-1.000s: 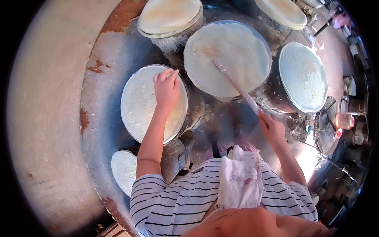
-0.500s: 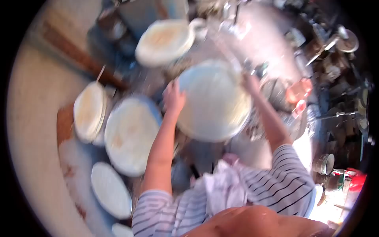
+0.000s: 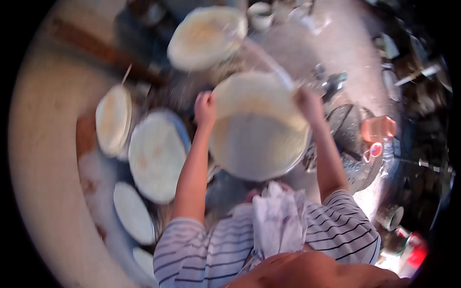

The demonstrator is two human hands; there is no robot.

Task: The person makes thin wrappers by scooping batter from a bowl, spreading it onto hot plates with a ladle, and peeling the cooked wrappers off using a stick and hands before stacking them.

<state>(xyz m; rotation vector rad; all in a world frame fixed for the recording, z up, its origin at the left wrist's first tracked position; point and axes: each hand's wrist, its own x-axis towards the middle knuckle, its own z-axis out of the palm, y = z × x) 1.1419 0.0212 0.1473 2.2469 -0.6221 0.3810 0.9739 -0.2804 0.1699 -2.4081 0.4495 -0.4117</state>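
A large round pale disc (image 3: 259, 149) lies in front of me, with a yellowish upper part and a greyer lower part; I cannot tell whether that is a thin sheet or a shadow. At its left edge my left hand (image 3: 205, 109) is closed, fingers curled; what it pinches is hidden. My right hand (image 3: 309, 104), blurred, is closed at the right edge. From it a long pale flat stick (image 3: 273, 67) reaches up and left toward another round disc (image 3: 206, 38) with a browned middle.
Several more round pale discs stand at left, including a large one (image 3: 158, 156) and a narrow-looking one (image 3: 114, 121). At right are a dark round surface (image 3: 348, 127), an orange see-through jug (image 3: 378, 128) and a red container (image 3: 417, 254). A white pot (image 3: 260, 17) stands at the top.
My left hand has gone from spread fingers to a closed grip at the disc's edge. The disc shows a new light-dark boundary across it. The view has shifted slightly.
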